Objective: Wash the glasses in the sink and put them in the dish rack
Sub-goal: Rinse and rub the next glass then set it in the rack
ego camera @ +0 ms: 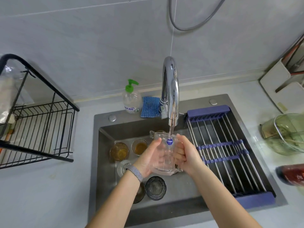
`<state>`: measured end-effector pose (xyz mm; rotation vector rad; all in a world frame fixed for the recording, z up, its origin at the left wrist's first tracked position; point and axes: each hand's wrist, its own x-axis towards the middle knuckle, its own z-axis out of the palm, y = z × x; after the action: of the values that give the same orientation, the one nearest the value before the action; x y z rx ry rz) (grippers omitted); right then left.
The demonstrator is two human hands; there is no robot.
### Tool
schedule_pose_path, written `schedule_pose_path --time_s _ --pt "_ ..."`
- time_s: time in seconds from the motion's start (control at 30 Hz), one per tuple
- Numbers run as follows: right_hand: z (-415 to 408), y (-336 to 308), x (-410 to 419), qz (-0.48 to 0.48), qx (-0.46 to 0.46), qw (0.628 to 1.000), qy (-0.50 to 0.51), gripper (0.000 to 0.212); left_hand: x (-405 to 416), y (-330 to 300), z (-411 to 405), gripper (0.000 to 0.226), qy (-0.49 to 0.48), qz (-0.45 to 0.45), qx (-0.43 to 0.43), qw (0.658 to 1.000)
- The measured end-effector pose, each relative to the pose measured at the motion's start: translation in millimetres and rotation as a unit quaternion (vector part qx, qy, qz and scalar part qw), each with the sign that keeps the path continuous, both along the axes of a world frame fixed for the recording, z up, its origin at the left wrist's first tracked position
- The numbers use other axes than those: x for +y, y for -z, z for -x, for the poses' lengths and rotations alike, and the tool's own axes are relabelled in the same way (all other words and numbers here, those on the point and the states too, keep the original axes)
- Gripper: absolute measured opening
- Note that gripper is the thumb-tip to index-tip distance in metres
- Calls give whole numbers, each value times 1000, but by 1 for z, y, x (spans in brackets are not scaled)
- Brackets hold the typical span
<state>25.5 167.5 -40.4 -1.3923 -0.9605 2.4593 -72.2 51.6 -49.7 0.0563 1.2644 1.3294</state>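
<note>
Clear glossy glass jug [164,153] between both hands, mirror-bright chrome tap [171,94] above them, matt dark metal sink [105,122], smooth steel rods of roll-up rack [230,155] right of the right hand [187,155], black wire dish rack [41,129] far left.

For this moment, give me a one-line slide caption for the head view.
Both hands, left hand and right hand, hold a clear glass jug under the running faucet above the sink.

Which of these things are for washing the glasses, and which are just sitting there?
For the job:
clear glass jug under the faucet, held by left hand and right hand
amber glasses
dark glass
black dish rack

Just sitting there:
soap bottle
blue sponge
green bowl
</note>
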Motion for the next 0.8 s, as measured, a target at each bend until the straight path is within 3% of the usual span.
schedule_pose_path --time_s 0.07,0.13,0.2,0.27,0.33,0.43,0.5,0.57,0.67,0.8 --pt "13 -3 -7 -90 -81 993 -4 40 -1 -3 2 60 2 -2 15 1000" --pt "24 -4 -20 -214 -168 962 35 25 1 -7 2 62 -12 9 33 999" --pt "32 -8 -37 -317 -192 929 12 31 5 -11 3 58 -37 36 86 995" --pt "33 -13 -55 -362 -159 916 -66 50 8 -12 5 45 -63 42 124 989" --pt "31 -16 -68 -339 -96 930 -105 53 6 -14 7 34 -78 51 168 981" --pt "35 -12 -58 -219 -84 971 -49 56 3 -18 4 65 -51 60 221 972" --pt "40 -11 -47 -137 -97 986 0 60 3 -20 -1 72 -55 58 221 972" --pt "41 -16 -52 -149 -95 984 -30 67 5 -21 1 68 -90 79 221 968" --pt "39 -22 -55 -198 -90 974 -56 52 8 -26 1 61 -105 80 231 964" --pt "40 -21 -36 -153 -125 980 -13 53 9 -26 -9 66 -102 55 222 968"
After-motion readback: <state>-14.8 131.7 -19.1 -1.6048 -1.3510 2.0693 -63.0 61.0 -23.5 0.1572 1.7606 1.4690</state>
